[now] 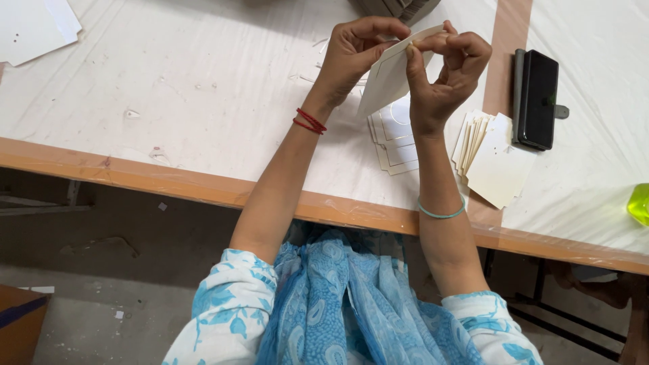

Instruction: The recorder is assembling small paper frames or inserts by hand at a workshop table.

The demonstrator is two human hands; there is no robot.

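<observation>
The left hand (351,57) and right hand (443,74) both pinch a cream card (389,78) above the desk (203,81), fingers closed on its top edge; its long axis runs from lower left to upper right. Beneath lie cut cards (399,145), then a fanned stack (490,159), then a black phone (537,98).

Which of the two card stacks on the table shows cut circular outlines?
The card stack lying just below the hands, between the forearms; its top cards show curved cuts. The other stack, beside the black phone, looks plain.
</observation>
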